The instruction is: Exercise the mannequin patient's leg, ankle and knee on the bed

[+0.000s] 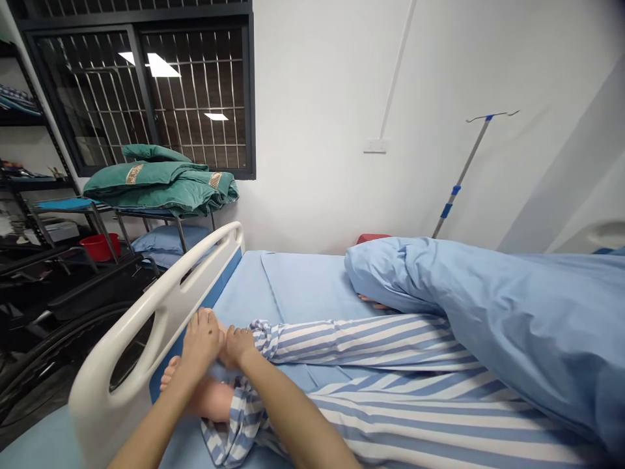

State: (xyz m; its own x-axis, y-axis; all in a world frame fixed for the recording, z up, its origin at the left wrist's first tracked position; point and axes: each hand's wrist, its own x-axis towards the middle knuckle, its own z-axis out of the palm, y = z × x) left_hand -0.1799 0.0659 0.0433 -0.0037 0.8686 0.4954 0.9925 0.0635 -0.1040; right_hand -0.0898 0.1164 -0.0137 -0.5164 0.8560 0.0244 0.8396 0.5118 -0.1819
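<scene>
Two legs in blue-and-white striped trousers (342, 342) lie on a bed, feet towards the white footboard. My left hand (201, 335) is closed over the front part of the far foot (222, 332), close to the footboard. Around the ankle of the same leg, just below the rolled trouser cuff (263, 337), my right hand (239, 343) is wrapped. Most of the far foot is hidden by my hands. The near foot (215, 398) rests on the sheet, partly behind my left forearm, its toes against the footboard.
The white footboard (161, 296) borders the bed on the left. A blue quilt (469, 293) covers the right side, with fingertips (374, 301) showing under its edge. Beyond are an IV pole (461, 176), a wheelchair (73, 312), a red bucket (100, 247) and green bedding (161, 182).
</scene>
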